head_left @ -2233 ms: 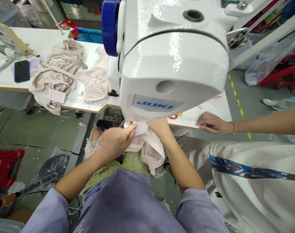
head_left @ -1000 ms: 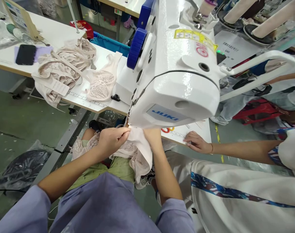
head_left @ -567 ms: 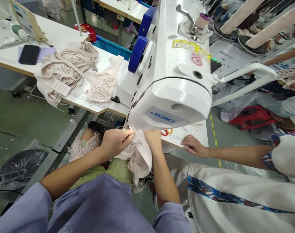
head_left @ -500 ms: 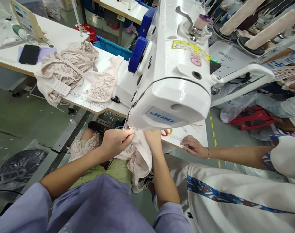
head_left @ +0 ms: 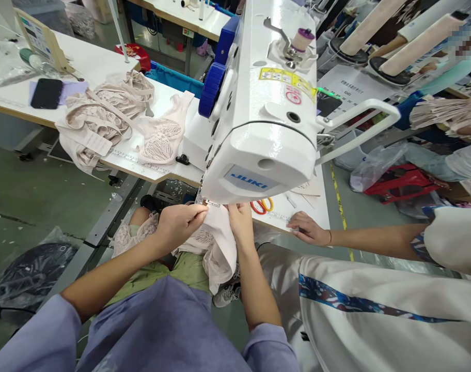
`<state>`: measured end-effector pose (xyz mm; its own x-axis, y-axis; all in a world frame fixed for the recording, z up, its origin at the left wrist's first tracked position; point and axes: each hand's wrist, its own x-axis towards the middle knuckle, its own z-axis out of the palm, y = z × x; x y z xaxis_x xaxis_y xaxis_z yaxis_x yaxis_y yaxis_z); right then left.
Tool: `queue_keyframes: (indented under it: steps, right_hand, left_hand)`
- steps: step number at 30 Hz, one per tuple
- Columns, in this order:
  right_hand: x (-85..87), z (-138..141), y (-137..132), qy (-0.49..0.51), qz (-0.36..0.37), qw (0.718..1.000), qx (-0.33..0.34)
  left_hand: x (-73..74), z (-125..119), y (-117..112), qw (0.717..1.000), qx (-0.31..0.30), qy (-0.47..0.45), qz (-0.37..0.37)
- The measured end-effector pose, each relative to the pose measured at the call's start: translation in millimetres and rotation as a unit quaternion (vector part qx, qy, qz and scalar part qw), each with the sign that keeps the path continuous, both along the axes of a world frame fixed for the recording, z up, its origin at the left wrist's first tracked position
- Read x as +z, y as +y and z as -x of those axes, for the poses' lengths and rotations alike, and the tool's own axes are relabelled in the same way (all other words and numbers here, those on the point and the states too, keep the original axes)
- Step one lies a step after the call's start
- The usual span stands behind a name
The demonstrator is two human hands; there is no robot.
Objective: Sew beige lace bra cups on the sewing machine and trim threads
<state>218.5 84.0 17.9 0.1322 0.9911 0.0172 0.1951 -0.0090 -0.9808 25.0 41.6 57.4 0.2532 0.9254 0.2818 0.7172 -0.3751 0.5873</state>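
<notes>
From my end I see the left hand (head_left: pixel 182 226) pinching cloth (head_left: pixel 220 232) below the machine (head_left: pixel 272 155); at 3 o'clock from it, the right hand (head_left: pixel 243 225) touches the same cloth. From there I count scissors (head_left: pixel 264 206) at 2 o'clock, 1 co-worker's hand (head_left: pixel 310 229) at 3, bras (head_left: pixel 99 121) and 1 phone (head_left: pixel 46 93) at 10.

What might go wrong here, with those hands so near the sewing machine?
The left hand pinches the cloth close to the sewing machine, so a slip might hurt it. The cloth's loose folds hang down and could snag. The pile of garments drapes partly over the edge of the table and may slide off.
</notes>
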Motion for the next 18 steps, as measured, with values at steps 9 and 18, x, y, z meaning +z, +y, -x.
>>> queue_keyframes:
  steps: [9, 18]
  right_hand:
    - [-27.2, 16.8, -88.0, 0.247, 0.065, 0.966, 0.027]
    - [-16.2, 13.1, -157.1, -0.155, -0.314, 0.927, 0.136]
  left_hand:
    - [-1.0, 33.1, -15.2, 0.984, -0.153, 0.087, 0.01]
    - [-9.4, 19.6, -42.3, 0.945, -0.278, 0.165, -0.059]
